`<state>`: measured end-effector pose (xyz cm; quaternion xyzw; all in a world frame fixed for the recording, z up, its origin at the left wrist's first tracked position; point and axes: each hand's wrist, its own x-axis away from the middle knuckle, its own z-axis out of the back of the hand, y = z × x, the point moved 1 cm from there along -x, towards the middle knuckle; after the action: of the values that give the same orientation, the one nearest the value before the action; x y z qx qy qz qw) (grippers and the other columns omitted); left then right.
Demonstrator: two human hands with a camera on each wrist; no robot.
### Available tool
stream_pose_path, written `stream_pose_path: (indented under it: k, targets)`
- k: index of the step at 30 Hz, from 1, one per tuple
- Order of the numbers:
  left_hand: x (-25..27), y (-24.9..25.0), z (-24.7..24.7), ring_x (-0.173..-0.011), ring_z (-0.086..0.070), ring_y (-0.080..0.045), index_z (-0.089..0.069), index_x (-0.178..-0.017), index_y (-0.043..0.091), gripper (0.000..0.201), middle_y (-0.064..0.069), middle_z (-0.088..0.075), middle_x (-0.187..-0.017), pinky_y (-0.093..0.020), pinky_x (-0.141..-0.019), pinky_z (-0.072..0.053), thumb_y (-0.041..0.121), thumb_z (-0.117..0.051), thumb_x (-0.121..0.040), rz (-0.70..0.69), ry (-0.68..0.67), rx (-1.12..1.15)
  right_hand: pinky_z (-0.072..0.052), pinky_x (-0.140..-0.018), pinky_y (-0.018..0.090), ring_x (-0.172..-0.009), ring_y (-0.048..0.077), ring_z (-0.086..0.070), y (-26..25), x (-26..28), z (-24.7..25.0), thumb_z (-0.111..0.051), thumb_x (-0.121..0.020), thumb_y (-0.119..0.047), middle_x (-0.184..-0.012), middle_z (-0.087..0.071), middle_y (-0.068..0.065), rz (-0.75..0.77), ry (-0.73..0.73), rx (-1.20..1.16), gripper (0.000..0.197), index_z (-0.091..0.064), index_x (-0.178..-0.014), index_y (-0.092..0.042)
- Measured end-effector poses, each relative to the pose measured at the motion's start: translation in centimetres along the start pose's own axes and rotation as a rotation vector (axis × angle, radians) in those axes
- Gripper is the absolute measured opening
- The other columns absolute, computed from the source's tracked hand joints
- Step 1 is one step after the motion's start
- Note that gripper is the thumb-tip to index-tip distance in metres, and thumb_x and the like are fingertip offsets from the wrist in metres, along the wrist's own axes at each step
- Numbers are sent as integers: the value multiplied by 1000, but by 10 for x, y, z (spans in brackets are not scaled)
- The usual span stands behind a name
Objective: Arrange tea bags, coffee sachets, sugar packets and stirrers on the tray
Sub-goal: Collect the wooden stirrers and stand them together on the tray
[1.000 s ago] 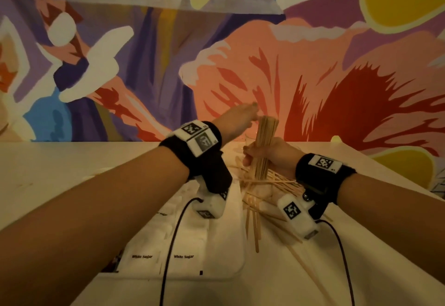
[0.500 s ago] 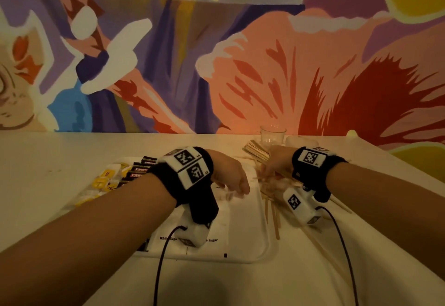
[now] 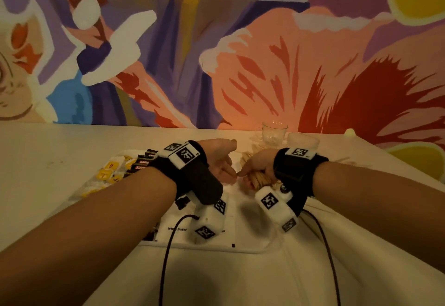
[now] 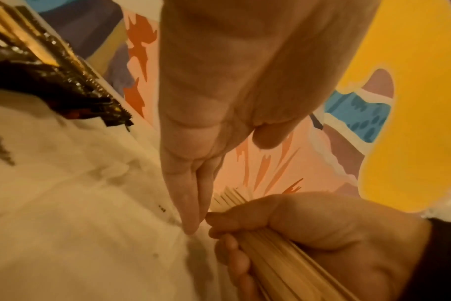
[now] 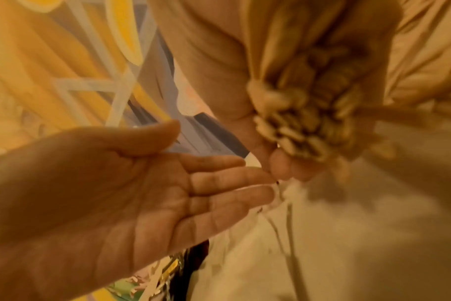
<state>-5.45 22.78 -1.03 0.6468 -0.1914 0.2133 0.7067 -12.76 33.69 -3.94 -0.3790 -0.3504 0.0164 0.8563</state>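
stirrers (image 3: 258, 178): light, stiff, slippery bundle (fans out easily) | right hand (image 3: 258, 167) fisted round its middle | left hand (image 3: 220, 161) flat, fingers straight, holding nothing

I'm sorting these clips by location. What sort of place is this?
Probably a café or a hospitality training setup. A bright painted mural covers the wall behind a pale table, a tray holds sugar packets, and glass cups stand at the back.
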Motion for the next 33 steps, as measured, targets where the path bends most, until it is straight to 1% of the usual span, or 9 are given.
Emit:
stream_pose_path:
  k: [4, 10, 13, 15, 18, 20, 23, 25, 33]
  targets:
    - [-2, -8, -5, -137, -31, -41, -1, -149, 0, 85, -31, -27, -148, -41, -114, -27, 63, -16, -94, 42, -65, 131, -45, -97, 45, -84, 31, -58, 3, -16, -10, -55, -92, -17, -81, -58, 19, -16, 51, -79, 19, -50, -85, 0]
    - [-4, -5, -12, -109, -57, -27, -9, -148, -2, 93, -23, -52, -128, -36, -105, -38, 69, -19, -89, 39, -49, 196, -37, -53, 17, -58, 10, -39, -4, -11, -2, -41, -99, -22, -71, -46, 4, -132, -75, -334, 26, -52, -84, -3]
    - [-4, -1, -11, -120, -52, -35, -14, -145, -8, 95, -28, -47, -134, -43, -109, -36, 69, -11, -90, 46, -38, 96, -51, -81, 33, -89, 24, -57, -6, 4, 7, -39, -99, -9, -110, -57, 17, -87, -34, -216, 22, -50, -112, 3]
    - [-3, 2, -10, -130, -42, -40, -16, -145, -9, 93, -31, -37, -142, -45, -109, -33, 66, -5, -91, 59, -23, 31, -45, -90, 34, -87, 22, -55, -10, 16, 9, -38, -97, -1, -131, -47, 21, -55, 2, -96, 26, -49, -120, 6]
    - [-7, 2, -5, -133, -36, -42, -19, -143, -12, 94, -32, -32, -145, -47, -111, -31, 66, -8, -92, 49, -1, -12, -51, -63, 24, -71, 17, -48, -13, 27, 13, -37, -94, 7, -145, -37, 25, 2, 51, 39, 40, -38, -134, 11]
    - [-11, 2, -3, -133, -36, -43, -22, -143, -10, 92, -31, -31, -146, -49, -110, -33, 66, -12, -92, 36, 16, -8, -53, -50, 20, -87, 20, -58, -16, 27, 14, -39, -96, 3, -143, -41, 23, 31, 64, 146, 40, -40, -135, 9]
    - [-19, 3, -1, -130, -40, -42, -27, -141, -8, 87, -28, -35, -145, -52, -107, -35, 64, -14, -94, -6, 53, -8, -46, -84, 24, -110, 26, -58, -18, 33, 21, -47, -97, -31, -124, -61, 17, 147, 150, 548, 42, -58, -126, -2]
    - [-22, 3, -3, -129, -42, -40, -27, -142, -6, 83, -25, -38, -143, -53, -106, -36, 61, -13, -95, -36, 61, -42, -42, -88, 25, -103, 27, -61, -16, 30, 20, -46, -95, -43, -111, -67, 13, 235, 166, 835, 48, -64, -117, -4]
    - [-13, 7, -11, -99, -49, -29, -41, -132, -6, 64, -22, -51, -125, -44, -101, -44, 47, -24, -100, -153, 107, -201, -42, -100, 36, -111, 31, -58, 0, 10, 40, -43, -95, -44, -116, -64, 17, 278, 304, 641, 53, -64, -109, 3]
